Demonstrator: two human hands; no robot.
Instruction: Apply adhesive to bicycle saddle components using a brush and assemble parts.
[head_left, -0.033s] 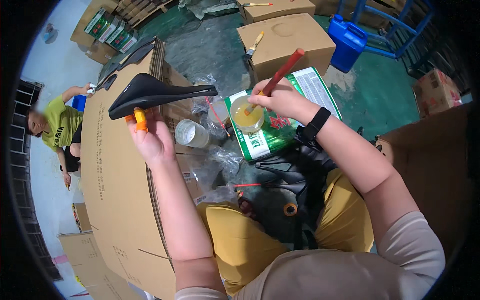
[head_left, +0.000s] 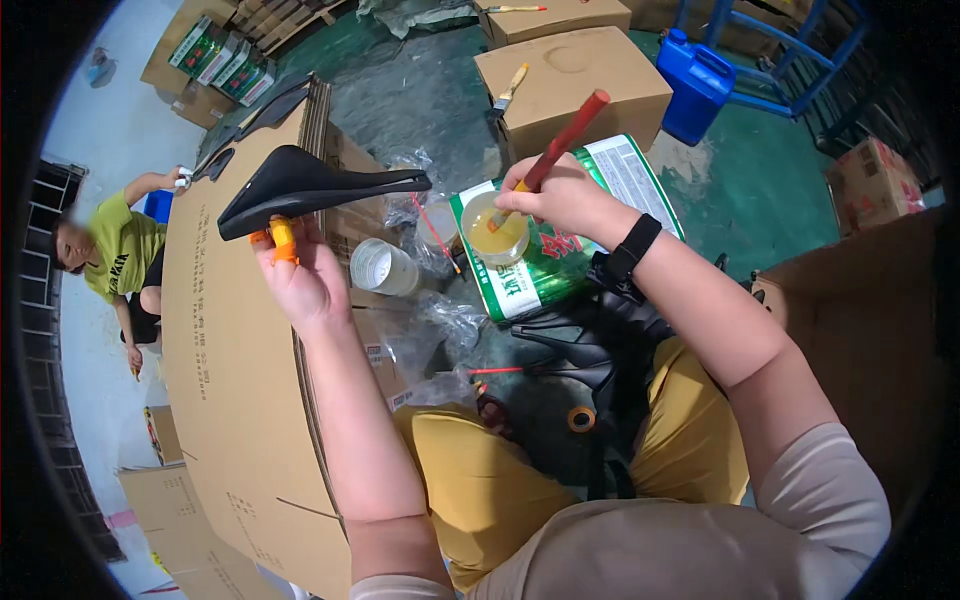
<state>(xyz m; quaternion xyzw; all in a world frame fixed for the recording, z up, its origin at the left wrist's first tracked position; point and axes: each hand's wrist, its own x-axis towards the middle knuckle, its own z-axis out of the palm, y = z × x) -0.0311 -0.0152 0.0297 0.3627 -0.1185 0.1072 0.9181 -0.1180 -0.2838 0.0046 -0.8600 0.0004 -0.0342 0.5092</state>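
My left hand [head_left: 300, 280] grips an orange holder [head_left: 281, 240] under a black bicycle saddle [head_left: 310, 185], held up level over the cardboard. My right hand [head_left: 560, 200] holds a red-handled brush [head_left: 565, 140], its tip dipped into a small cup of yellowish liquid [head_left: 495, 230]. The cup rests on a green and white rectangular tin [head_left: 570, 265] lying on the floor. A black band sits on my right wrist.
A large flat cardboard sheet [head_left: 230, 380] lies at left. More black saddles [head_left: 590, 350] are piled by my knees, with a tape roll [head_left: 581, 418]. Cardboard boxes [head_left: 580, 75], a blue jerrycan [head_left: 695, 85], a clear plastic cup [head_left: 380, 268] and a seated person in green [head_left: 120, 250] are around.
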